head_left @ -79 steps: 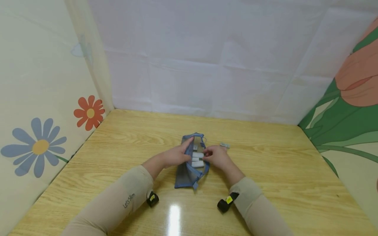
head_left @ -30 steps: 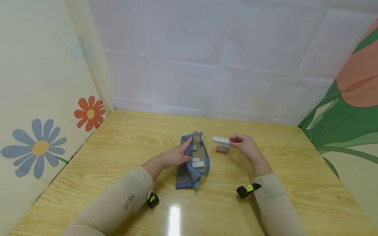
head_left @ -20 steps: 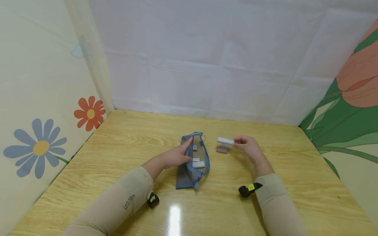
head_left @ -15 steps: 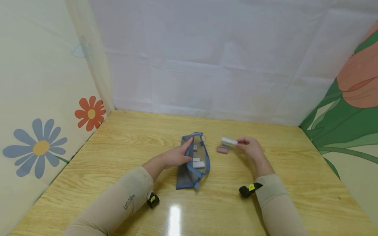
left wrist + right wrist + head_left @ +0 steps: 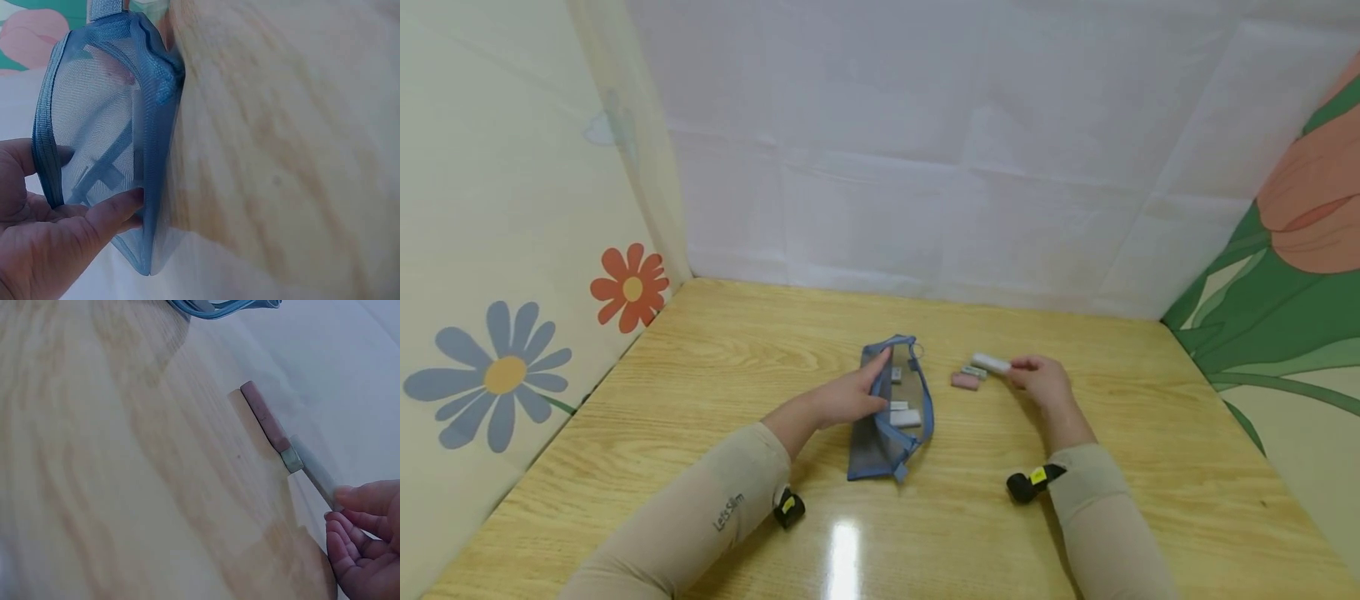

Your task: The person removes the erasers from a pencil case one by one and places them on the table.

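My left hand point(image 5: 842, 398) holds a blue mesh zip pouch point(image 5: 868, 450), whose mouth gapes toward the right. In the left wrist view the fingers curl over the rim of the pouch point(image 5: 47, 119) and the thumb lies along its mesh side. Inside the pouch, a white block point(image 5: 906, 418) and a few smaller pieces show. My right hand point(image 5: 1047, 383) pinches the right end of a white eraser point(image 5: 991, 363) between thumb and fingers, low over the table. Just left of it lie a small greenish-white block point(image 5: 974, 372) and a pink eraser point(image 5: 965, 382), side by side.
The wooden table point(image 5: 760, 350) ends at a white cloth backdrop point(image 5: 865, 167). Flower-printed panels point(image 5: 505, 375) stand along the left and right edges. A black strap camera point(image 5: 1030, 483) hangs at each wrist.
My right hand has drawn the white eraser out of the pouch, carried it right and lowered it beside the small blocks. The pink eraser has come into view. My left hand has stayed put.
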Demonstrator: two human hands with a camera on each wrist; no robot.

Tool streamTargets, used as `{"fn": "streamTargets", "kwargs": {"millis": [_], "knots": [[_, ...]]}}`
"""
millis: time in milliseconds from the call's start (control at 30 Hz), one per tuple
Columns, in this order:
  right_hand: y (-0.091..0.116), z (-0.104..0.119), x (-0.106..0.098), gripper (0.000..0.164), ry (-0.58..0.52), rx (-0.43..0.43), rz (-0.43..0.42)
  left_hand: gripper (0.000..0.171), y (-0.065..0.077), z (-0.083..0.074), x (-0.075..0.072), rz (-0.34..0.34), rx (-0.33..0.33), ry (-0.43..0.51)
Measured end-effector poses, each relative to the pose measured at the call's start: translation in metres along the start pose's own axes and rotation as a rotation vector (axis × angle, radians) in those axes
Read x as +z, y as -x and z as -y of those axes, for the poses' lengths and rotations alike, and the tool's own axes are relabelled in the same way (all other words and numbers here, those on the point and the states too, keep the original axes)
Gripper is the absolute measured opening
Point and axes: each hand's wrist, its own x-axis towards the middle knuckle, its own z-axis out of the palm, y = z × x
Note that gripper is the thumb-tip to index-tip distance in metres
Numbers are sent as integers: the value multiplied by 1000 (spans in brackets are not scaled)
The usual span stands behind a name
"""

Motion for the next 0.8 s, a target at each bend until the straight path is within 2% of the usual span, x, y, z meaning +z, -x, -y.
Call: {"fn": "streamTargets", "kwargs": {"millis": [200,467,800], "knots": [[0,1,2,29,33,-14,-11,81,1,0,0,-5,1,-8],[-1,4,3,28,197,-46,10,82,1,-1,0,1,4,-2],[3,4,2,31,162,-17,-20,83,1,-2,0,9,-6,-10]]}}
